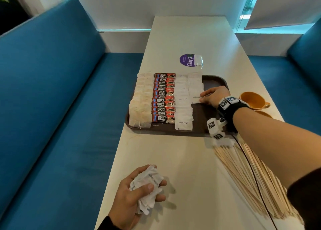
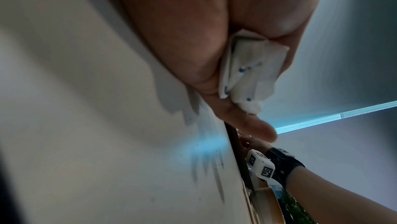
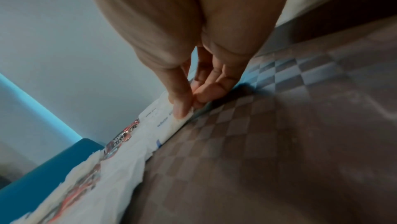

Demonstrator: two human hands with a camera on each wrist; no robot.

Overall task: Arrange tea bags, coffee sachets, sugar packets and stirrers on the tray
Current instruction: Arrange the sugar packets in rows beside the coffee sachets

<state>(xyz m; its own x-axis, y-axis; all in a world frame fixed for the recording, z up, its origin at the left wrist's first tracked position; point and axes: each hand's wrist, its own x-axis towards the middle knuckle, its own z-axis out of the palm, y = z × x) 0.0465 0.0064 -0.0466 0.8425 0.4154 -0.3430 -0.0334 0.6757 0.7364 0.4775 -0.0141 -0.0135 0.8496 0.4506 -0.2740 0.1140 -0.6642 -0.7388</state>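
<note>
An orange cup (image 1: 254,100) sits on the white table (image 1: 187,38) between blue benches (image 1: 52,90).

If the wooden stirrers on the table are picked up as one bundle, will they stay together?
Probably not: the wooden stirrers lie loose and fanned out, unbound. They look thin and smooth, so some would likely slip out.

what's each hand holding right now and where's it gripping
Left hand grips a crumpled bunch of sugar packets around its middle, above the table. Right hand pinches the right edge of one sugar packet lying on the tray.
</note>
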